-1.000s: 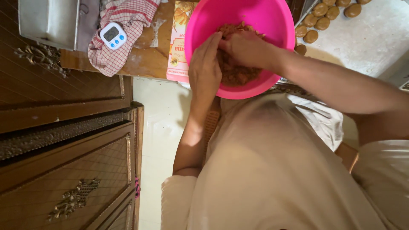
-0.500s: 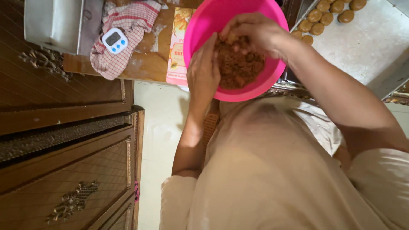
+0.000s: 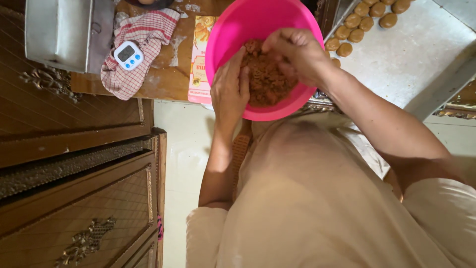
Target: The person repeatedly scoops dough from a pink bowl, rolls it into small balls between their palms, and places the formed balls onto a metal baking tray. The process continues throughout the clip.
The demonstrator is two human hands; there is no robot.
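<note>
So here's where we're at, big stuff first. The pale tray (image 3: 421, 54) on the right already carries a short row of brown dough balls (image 3: 364, 22) up along its top edge, touching or just beside one another, and the rest of that surface is bare, so we reckon the shaping is only partly done and there's a lot of room left to fill.

The pink bowl (image 3: 233, 30) sits at the edge of the wooden desk (image 3: 163, 79), right in front of us, half over a printed paper packet (image 3: 198, 64). Inside it there's still a good mound of crumbly brown dough (image 3: 265, 79), which tells us most of the mix hasn't been portioned yet.

Our left hand (image 3: 229, 92) comes in over the near rim, fingers held close together and lying flat against the side of the mound. Our right hand (image 3: 297, 52) is down in the bowl from the far side, fingers curled and bunched over the top of the dough. We can't tell whether there's a separate lump pinched inside them or they're just pressing into the mass.

Off to the left, a red-checked cloth (image 3: 136, 59) lies on the desk with a small white timer (image 3: 128, 54) on top of it, untouched.
</note>
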